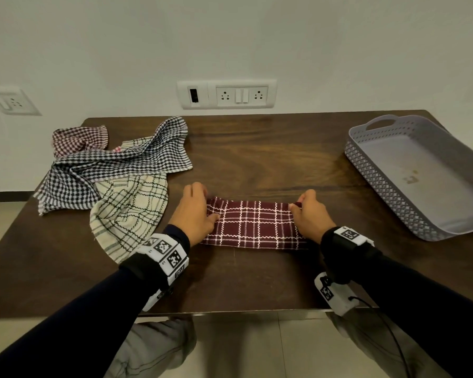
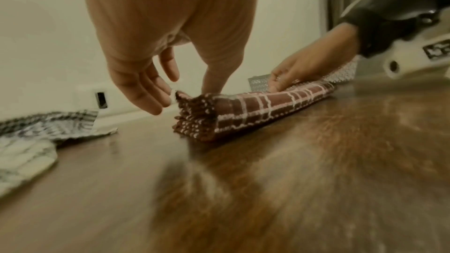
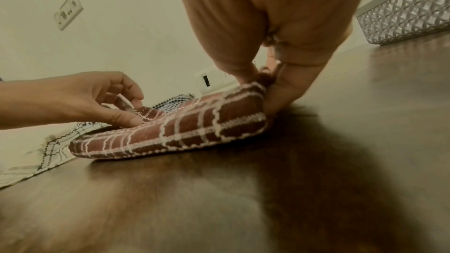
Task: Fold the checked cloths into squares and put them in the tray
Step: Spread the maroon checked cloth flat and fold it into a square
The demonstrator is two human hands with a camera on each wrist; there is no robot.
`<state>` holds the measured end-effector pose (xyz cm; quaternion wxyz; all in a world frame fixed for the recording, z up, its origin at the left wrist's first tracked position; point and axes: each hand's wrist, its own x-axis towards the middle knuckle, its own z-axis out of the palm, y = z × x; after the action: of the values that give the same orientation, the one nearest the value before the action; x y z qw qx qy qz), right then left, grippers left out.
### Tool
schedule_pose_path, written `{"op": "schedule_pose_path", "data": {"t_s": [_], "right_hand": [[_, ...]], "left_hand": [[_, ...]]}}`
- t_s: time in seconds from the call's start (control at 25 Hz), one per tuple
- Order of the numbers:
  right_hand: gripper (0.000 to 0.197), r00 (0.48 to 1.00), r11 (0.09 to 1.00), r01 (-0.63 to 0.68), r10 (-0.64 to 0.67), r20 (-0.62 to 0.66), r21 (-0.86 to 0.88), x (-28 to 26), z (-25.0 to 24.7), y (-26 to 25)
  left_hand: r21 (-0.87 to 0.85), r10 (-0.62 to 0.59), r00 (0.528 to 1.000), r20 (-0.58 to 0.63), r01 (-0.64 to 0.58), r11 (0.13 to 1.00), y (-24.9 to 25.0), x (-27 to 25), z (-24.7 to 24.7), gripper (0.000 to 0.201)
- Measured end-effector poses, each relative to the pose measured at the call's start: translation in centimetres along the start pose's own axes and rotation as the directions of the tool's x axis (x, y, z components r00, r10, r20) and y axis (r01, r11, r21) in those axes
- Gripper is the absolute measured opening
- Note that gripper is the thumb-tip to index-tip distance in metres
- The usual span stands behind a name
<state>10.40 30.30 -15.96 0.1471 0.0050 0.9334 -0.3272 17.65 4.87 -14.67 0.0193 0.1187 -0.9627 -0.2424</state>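
The dark brown wooden worktop (image 1: 257, 159) carries everything, and its layout suits a left-to-right flow. The grey perforated plastic tray (image 1: 377, 184) sits at the far right with nothing in it, well apart from the folding spot, likely so it can take finished squares without crowding the hands. At the left, a loose heap of unfolded checked cloths (image 1: 115, 170) waits its turn: black-and-white gingham, a cream one with dark lines, a reddish one behind.

The maroon cloth with white checks (image 1: 254, 225) lies front and centre, already folded to a long narrow strip, so the step in hand seems to be squaring its ends before folding it across.

The left hand (image 1: 194, 211) works the left end; its fingers (image 2: 146, 91) look loosely apart, thumb bearing down on the top layer, though blur makes a pinch hard to rule out. The right hand (image 1: 309, 214) pinches the far right corner tight between thumb and forefinger, presumably to line up the layers.
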Motion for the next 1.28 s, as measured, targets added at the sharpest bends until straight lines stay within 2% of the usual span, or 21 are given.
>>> {"op": "schedule_pose_path", "data": {"t_s": [0.08, 0.12, 0.2, 0.24, 0.28, 0.32, 0.4, 0.48, 0.64, 0.84, 0.96, 1.04, 1.2, 1.28], "right_hand": [[0.027, 0.996, 0.992, 0.061, -0.067, -0.055, -0.109, -0.7, -0.5, -0.6], [0.032, 0.985, 0.968, 0.12, -0.144, -0.098, -0.218, -1.2, -0.7, -1.1], [0.036, 0.926, 0.847, 0.258, -0.354, -0.13, -0.465, -2.2, -0.8, -1.9], [0.038, 0.899, 0.774, 0.319, -0.43, -0.084, -0.547, -2.8, -0.5, -2.5], [0.042, 0.891, 0.724, 0.372, -0.454, 0.006, -0.581, -3.5, 0.1, -3.0], [0.05, 0.893, 0.704, 0.416, -0.435, 0.114, -0.576, -4.2, 0.9, -3.4], [0.064, 0.89, 0.699, 0.452, -0.314, 0.331, -0.554, -5.1, 2.9, -3.8], [0.066, 0.872, 0.693, 0.455, -0.219, 0.438, -0.559, -5.1, 4.2, -3.6], [0.075, 0.891, 0.725, 0.414, -0.199, 0.408, -0.55, -3.6, 3.9, -1.8], [0.117, 0.927, 0.764, 0.304, -0.1, 0.361, -0.569, -2.8, 2.8, -0.3], [0.12, 0.94, 0.782, 0.242, -0.044, 0.337, -0.574, -2.9, 2.5, -0.3], [0.121, 0.941, 0.779, 0.232, -0.028, 0.336, -0.583, -3.0, 2.4, -0.5], [0.122, 0.94, 0.757, 0.22, 0.003, 0.34, -0.615, -3.3, 2.0, -1.3], [0.122, 0.943, 0.695, 0.232, 0.01, 0.331, -0.68, -4.4, 1.3, -2.2]], "left_hand": [[0.214, 0.171, 0.984, -0.041, -0.159, 0.964, 1.1, -0.6, 0.1, 0.046], [0.26, 0.237, 0.971, -0.029, -0.222, 0.94, 1.9, -0.8, 0.1, 0.043], [0.238, 0.302, 0.951, 0.068, -0.31, 0.92, 3.8, -1.3, 0.3, 0.041], [0.215, 0.306, 0.941, 0.146, -0.332, 0.918, 4.4, -1.4, 0.6, 0.044], [0.217, 0.288, 0.927, 0.238, -0.34, 0.915, 4.9, -1.5, 1.1, 0.05], [0.245, 0.251, 0.906, 0.34, -0.343, 0.907, 5.3, -1.6, 1.7, 0.058], [0.309, 0.16, 0.858, 0.489, -0.342, 0.888, 5.3, -1.7, 3.1, 0.067], [0.34, 0.117, 0.84, 0.529, -0.336, 0.878, 4.5, -1.6, 4.3, 0.068], [0.343, 0.099, 0.871, 0.48, -0.29, 0.893, 2.7, -1.0, 5.2, 0.077], [0.355, 0.022, 0.909, 0.417, -0.184, 0.917, 2.3, -1.1, 5.3, 0.099], [0.379, -0.073, 0.943, 0.324, -0.059, 0.924, 2.4, -1.5, 5.3, 0.12], [0.38, -0.094, 0.948, 0.304, -0.03, 0.924, 2.3, -1.4, 5.3, 0.124], [0.361, -0.096, 0.93, 0.356, -0.042, 0.932, 2.1, -0.5, 4.8, 0.13], [0.413, -0.069, 0.923, 0.38, -0.103, 0.905, 1.9, 0.1, 4.4, 0.132]]}}
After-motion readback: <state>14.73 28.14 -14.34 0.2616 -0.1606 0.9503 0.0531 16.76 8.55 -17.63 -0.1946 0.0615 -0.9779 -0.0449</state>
